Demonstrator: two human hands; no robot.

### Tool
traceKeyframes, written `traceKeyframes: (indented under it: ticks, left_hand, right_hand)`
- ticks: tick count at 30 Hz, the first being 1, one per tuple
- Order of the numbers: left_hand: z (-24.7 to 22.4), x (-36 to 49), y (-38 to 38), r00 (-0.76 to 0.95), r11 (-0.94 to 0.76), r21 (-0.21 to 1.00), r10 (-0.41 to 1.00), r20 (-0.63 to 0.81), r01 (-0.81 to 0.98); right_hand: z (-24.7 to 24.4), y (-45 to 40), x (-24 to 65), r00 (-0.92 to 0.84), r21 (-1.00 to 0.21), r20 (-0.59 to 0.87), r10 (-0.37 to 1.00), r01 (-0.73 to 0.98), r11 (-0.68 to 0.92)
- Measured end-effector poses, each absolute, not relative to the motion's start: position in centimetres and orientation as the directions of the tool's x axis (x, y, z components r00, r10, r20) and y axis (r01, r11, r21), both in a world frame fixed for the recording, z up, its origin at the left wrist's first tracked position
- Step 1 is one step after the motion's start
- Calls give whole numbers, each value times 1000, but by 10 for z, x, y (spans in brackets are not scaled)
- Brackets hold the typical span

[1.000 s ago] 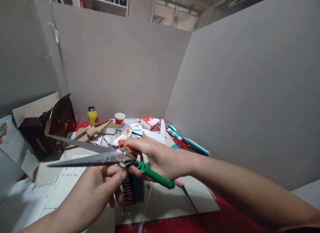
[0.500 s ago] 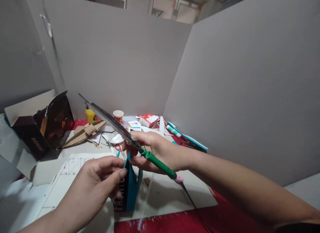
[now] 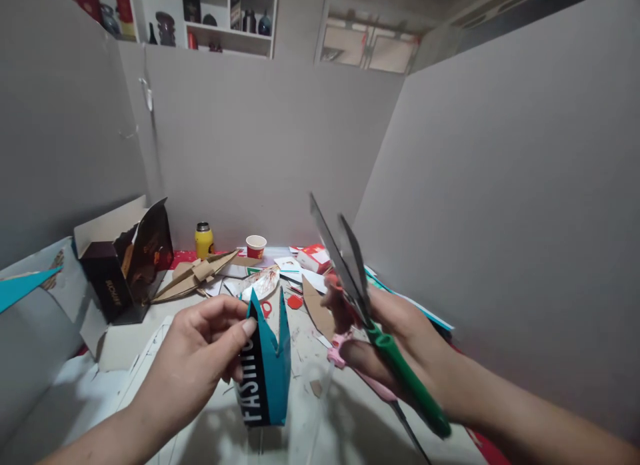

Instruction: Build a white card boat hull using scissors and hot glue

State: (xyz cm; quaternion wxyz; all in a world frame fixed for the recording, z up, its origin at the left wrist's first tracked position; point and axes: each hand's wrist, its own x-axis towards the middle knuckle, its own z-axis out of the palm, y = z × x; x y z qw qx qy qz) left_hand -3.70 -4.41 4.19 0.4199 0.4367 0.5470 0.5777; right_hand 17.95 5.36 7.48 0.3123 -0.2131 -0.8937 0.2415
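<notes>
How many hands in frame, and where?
2: the left hand, pinching the upper edge of the blue box; the right hand, to the right of the box, holding the scissors. No others show.

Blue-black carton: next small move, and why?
Probably bring the scissors to the carton's notched top: the right hand holds them apart from it, blades parted, while the left hand pinches the carton near its top.
</notes>
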Motion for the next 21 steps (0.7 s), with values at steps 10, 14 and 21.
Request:
traceKeyframes:
  ticks: [10,14,21]
  left_hand:
    - [35,-41,-42,-301,-121,992,945,128,42]
    - [35,-41,-43,-330,-142,990,934,141,21]
    - [38,-46,-41,-270,-100,994,959,87,-33]
  right_hand:
    - [35,30,198,-790,-460,118,602,494,738]
    - [33,30,193,-774,-431,77,629,543,721]
    - [34,36,190,-816,-465,49,576,492,736]
